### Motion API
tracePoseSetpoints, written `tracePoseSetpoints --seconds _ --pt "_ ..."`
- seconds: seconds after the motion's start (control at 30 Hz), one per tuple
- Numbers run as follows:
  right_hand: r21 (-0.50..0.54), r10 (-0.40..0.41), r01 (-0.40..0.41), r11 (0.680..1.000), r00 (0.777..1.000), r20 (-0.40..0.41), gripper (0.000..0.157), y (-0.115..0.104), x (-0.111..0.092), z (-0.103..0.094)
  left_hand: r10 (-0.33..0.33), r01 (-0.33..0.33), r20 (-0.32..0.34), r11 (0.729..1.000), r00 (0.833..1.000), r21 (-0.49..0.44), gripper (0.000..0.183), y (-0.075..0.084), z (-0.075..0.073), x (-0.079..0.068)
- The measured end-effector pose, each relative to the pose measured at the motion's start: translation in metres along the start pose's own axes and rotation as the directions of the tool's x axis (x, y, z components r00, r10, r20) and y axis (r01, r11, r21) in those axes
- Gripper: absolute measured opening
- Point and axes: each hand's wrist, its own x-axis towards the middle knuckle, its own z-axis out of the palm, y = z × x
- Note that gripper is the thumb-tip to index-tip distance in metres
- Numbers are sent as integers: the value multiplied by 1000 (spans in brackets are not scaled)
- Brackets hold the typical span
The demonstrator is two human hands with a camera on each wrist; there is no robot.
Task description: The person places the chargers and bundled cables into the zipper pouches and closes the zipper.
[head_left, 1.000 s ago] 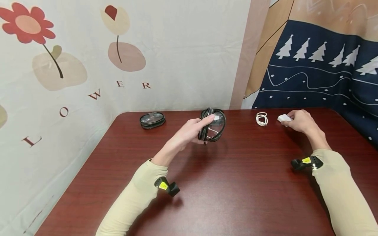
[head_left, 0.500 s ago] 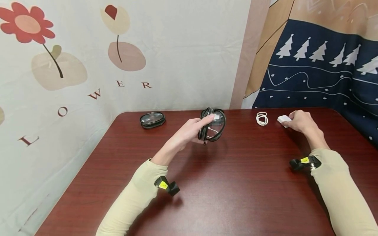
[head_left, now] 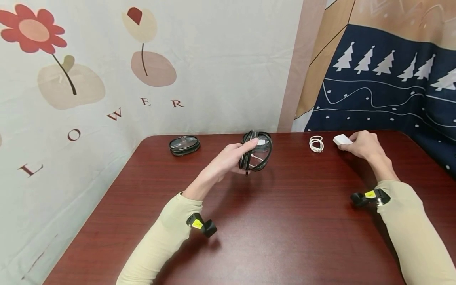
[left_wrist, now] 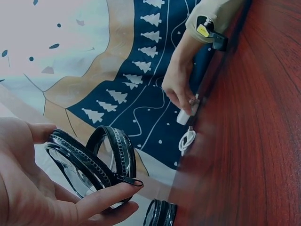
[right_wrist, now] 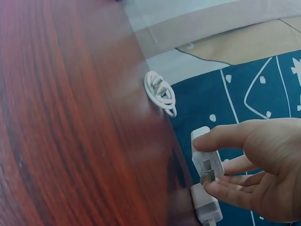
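Observation:
My left hand (head_left: 228,158) grips a clear zip pouch (head_left: 261,156) with black trim, raised over the table's far side. Its zip is undone, and a white cord shows through the plastic. In the left wrist view, the thumb and fingers hold the pouch (left_wrist: 89,162) by its sides, the zip pull by a fingertip. At the far right, my right hand (head_left: 365,145) pinches a white charger block (head_left: 342,139). The right wrist view shows two small grey rectangles on the end of this charger block (right_wrist: 207,155). Below it is a second white block (right_wrist: 206,205), partly cut off.
A coiled white cable (head_left: 316,144) lies left of the charger block. Another clear black-trimmed pouch (head_left: 184,145) lies zipped-looking at the back left. Behind the dark red table (head_left: 285,221) hang a pale flower-print cloth (head_left: 221,71) and a navy tree-print cloth (head_left: 377,91).
My right hand and the charger block have shifted very slightly up and left. The left hand and its pouch stay in place.

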Motion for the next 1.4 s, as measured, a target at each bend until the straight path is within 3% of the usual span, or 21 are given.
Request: tracePoseSetpoints --seconds 0.3,0.93,1.4 --pt "21 -98 100 995 992 -78 52 -12 -3 -7 -8 8 -11 1000 1000 5 58 -2 -1 1" --pt "107 -165 179 978 978 -129 64 -58 -19 -22 -4 4 -12 1000 1000 6 56 -2 -1 2" --pt "129 -253 283 950 945 -209 51 -98 -37 -27 1 -2 -34 1000 999 -23 59 -3 -2 2"
